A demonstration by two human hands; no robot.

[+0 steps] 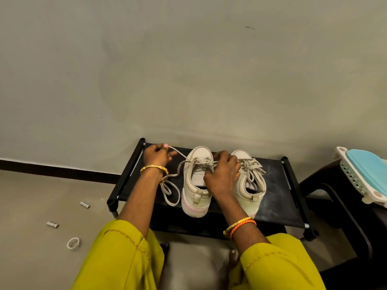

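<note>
While a cream sneaker [195, 191] stood heel toward the viewer on a low black fabric-topped rack [278, 195], the left hand [157, 155] gripped one end of its flat woven lace [179, 152], held taut out to the left. The right hand [223, 174], well apart, curled on the crossing over the tongue. Tightening well would likely need an even pull against that pinned crossing. A second sneaker [251, 185], smooth-sided and thick-soled, stood just beside, its lace bowed.
</note>
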